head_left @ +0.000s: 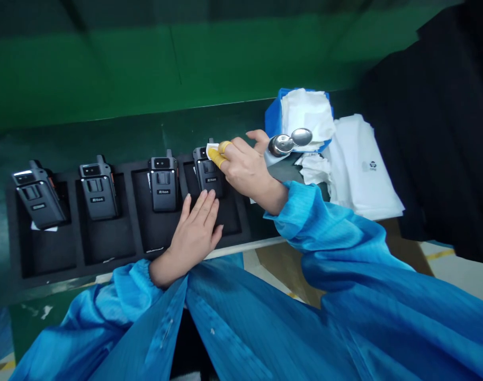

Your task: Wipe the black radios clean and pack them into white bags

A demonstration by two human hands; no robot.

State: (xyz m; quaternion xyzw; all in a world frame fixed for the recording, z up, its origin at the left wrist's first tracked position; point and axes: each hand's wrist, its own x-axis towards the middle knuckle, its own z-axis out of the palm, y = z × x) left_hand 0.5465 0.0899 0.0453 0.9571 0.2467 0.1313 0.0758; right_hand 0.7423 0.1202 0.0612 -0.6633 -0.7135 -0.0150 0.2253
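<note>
At the right end of the black tray (pixel 106 241), the fourth radio (pixel 210 172) is being worked on right now, lying back up in its own compartment. Up at its top, a small white cloth (pixel 212 146) is held by the right hand (pixel 243 164), pinched, it appears, between two digits in yellow finger covers (pixel 216 157) set close together; another finger is stretched out apart, near the metal-topped bottle (pixel 280 144). And down at the lower end, the left hand (pixel 194 225) is laid palm down, its middle fingers nearly together, the thumb and outermost finger spread, the fingertips resting on the case. How hard it is pressed cannot be told.

This looks like wiping, and it is best done with the radio steadied from below and the strokes kept short and light. Around the lens window, a flat fold of cloth is to be preferred, with only covered fingertips brought near, so that no prints are left. The steadying fingertips are better set on the edges, as bare skin may smudge the case.
</note>
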